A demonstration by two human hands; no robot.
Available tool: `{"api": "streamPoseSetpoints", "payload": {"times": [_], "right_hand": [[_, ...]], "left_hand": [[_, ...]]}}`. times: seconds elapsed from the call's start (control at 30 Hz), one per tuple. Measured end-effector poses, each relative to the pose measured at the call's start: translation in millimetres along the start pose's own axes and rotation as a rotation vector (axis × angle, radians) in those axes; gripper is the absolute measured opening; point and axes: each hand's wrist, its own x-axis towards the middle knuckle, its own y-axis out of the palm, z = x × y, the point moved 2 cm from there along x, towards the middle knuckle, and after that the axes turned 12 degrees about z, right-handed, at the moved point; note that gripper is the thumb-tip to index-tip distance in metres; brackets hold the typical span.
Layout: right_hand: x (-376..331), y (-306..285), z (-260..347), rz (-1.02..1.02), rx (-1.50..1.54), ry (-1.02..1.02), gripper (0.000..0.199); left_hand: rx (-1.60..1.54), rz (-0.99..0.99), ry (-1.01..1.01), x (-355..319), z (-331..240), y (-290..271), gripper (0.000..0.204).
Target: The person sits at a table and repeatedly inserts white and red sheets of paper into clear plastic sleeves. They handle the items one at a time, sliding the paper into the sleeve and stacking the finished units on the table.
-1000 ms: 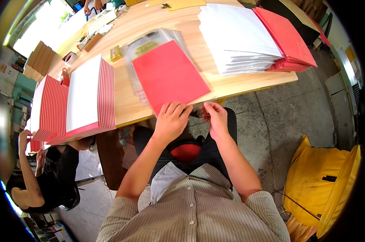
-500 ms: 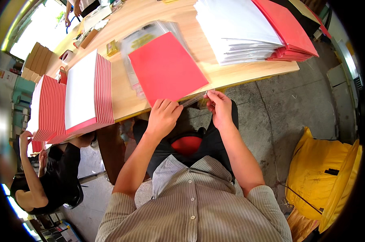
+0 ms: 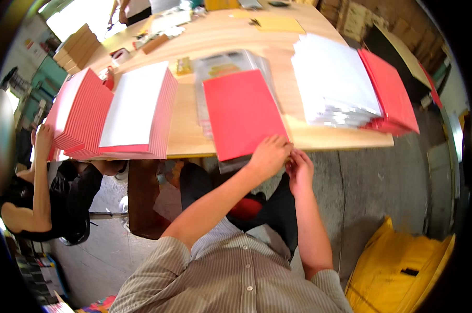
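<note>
A flat red folder [image 3: 245,112] lies at the table's front edge, its near end over a clear plastic bag [image 3: 234,164] that sticks out below it. At the folder's near right corner my left hand [image 3: 271,156] has its fingers bent over the edge. Close against it, my right hand [image 3: 300,171] is pinched at the same corner, just off the table edge. The plastic between the fingertips is mostly hidden. Beneath and behind the folder lies a pile of clear plastic bags [image 3: 200,94].
Stacks of white-topped, red-edged folders [image 3: 134,112] stand at left, bagged white [image 3: 335,78] and red ones [image 3: 390,91] at right. Tape [image 3: 120,55], a small yellow box [image 3: 184,66] and a yellow sheet [image 3: 277,24] lie farther back. Another person's arm [image 3: 42,172] is at far left; yellow sacking [image 3: 397,266] lies lower right.
My left hand has moved right along the folder's near edge to its corner, beside my right hand. The folder sits straighter. The view has shifted, showing more of the table's far side.
</note>
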Motion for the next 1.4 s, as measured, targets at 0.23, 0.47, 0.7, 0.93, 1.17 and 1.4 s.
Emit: {"api": "streamPoseSetpoints", "payload": {"times": [0.23, 0.47, 0.7, 0.93, 1.17, 1.4], "right_hand": [[9, -10, -2, 0.073, -0.081, -0.015, 0.014], [6, -2, 13, 0.005, -0.050, 0.061, 0.024], [16, -7, 16, 0.031, -0.166, 0.089, 0.022], [16, -8, 17, 0.001, -0.160, 0.121, 0.021], [19, -11, 21, 0.038, -0.189, 0.157, 0.016], [19, -3, 25, 0.004, -0.271, 0.081, 0.008]], "left_hand": [[-0.062, 0.083, -0.146, 9, 2, -2, 0.014], [-0.158, 0.126, -0.219, 13, 0, -6, 0.014], [-0.209, 0.023, -0.179, 11, 0, -2, 0.012], [-0.236, -0.011, -0.212, 12, 1, -1, 0.009], [-0.151, -0.053, -0.182, 9, -3, 0, 0.008], [-0.073, -0.055, -0.109, -3, -14, -4, 0.005]]}}
